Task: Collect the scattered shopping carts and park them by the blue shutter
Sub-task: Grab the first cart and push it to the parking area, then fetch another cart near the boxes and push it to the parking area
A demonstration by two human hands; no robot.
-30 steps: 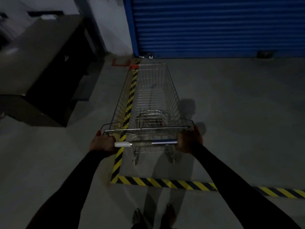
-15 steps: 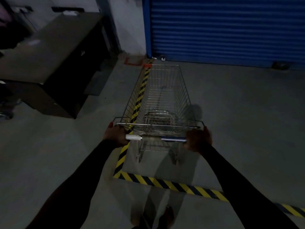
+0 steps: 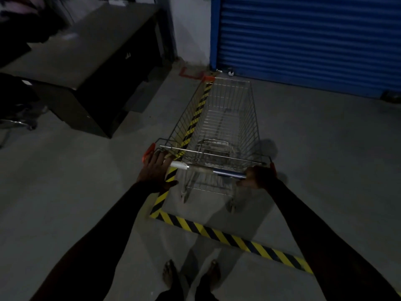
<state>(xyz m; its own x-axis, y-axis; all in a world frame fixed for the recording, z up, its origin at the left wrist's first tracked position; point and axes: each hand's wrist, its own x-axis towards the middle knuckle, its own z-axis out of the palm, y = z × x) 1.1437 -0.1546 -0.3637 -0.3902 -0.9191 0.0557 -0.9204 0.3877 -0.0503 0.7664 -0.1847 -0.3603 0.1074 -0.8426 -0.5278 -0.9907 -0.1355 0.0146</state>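
Observation:
A wire shopping cart stands in front of me, its nose pointing at the blue shutter and close to it. The basket holds nothing. My right hand is closed around the right end of the cart's handle bar. At the bar's left end my left hand lies flat with fingers spread, resting beside the white tip rather than gripping it. The cart sits inside a floor bay marked by yellow-black striped tape.
A dark desk stands to the left, a chair base beside it. White wall pillar sits left of the shutter. Red floor marking lies near the shutter's corner. My bare feet are behind the tape line.
My left hand has let go of the handle and opened flat. The right hand still grips. The view has shifted left; the cart sits slightly angled to the right.

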